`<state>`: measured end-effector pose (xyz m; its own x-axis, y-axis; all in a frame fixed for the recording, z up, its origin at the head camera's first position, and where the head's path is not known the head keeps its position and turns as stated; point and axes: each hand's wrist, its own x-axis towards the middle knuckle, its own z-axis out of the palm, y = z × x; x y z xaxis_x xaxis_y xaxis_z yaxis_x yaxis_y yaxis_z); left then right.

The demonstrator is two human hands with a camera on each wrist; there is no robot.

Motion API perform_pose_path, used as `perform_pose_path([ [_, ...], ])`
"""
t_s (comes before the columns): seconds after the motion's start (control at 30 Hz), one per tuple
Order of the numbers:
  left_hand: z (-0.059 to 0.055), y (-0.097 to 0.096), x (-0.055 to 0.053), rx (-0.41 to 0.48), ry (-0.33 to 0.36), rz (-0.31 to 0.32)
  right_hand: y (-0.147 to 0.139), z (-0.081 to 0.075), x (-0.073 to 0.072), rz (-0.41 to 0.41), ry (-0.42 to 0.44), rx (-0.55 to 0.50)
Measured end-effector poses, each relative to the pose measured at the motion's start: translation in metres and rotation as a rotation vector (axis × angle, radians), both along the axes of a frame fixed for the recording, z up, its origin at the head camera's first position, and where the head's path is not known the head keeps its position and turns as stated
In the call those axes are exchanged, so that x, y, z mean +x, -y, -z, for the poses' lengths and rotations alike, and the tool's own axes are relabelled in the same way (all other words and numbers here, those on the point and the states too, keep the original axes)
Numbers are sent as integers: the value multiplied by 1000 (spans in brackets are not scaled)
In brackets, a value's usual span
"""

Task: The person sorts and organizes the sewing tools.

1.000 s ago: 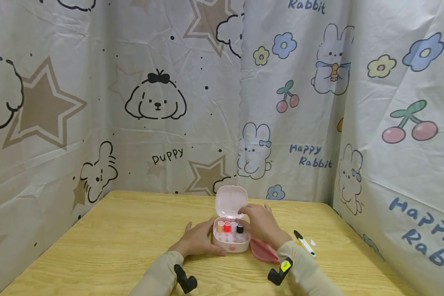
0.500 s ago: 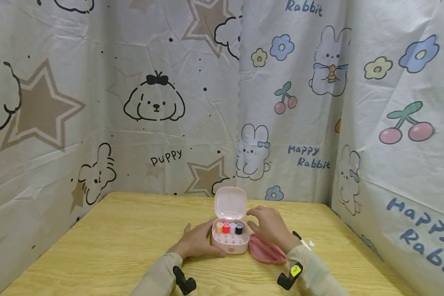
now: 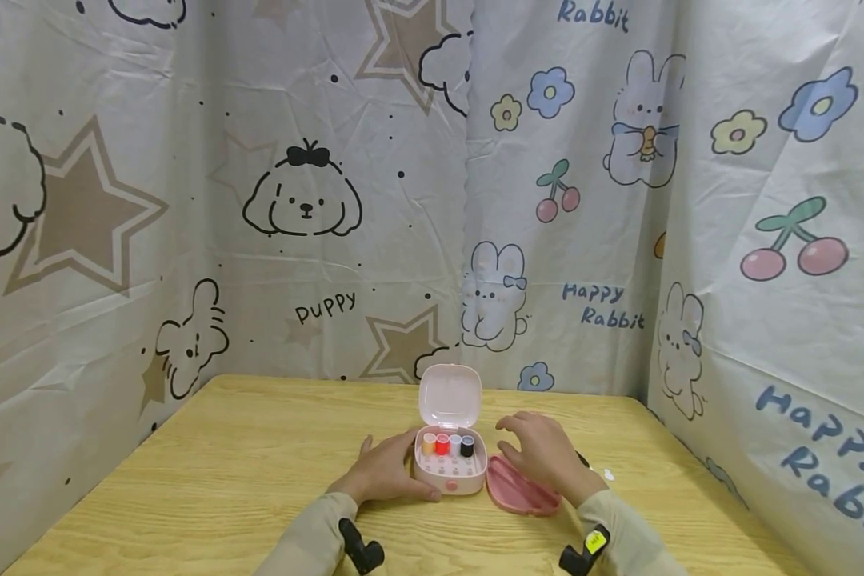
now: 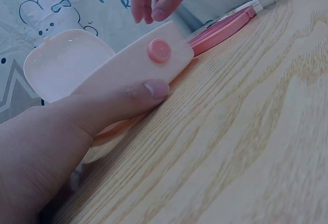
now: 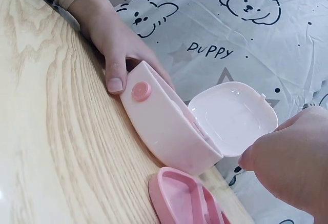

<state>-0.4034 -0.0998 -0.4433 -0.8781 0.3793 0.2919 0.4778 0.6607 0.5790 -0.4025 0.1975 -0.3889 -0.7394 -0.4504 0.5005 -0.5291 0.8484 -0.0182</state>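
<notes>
**Steady Does It**

Our left hand gripped the pale box, just beside the pink tray; our right hand, loosely bent, held nothing. We judged a light, steady hold best, sparing the raised lid any knock. Wood-grain table lay beneath; printed cloth hung behind and alongside.

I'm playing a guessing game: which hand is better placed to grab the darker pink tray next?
Probably the right hand: it looks free and is close to the darker pink tray. The left hand grips the pale pink box, which stands between that hand and the tray.
</notes>
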Motion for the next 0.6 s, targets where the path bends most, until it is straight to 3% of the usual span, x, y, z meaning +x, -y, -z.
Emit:
perform_pose_path([
  [0.6,-2,-1,2,11,30,-16,-14,14,15,-28,-6,89],
])
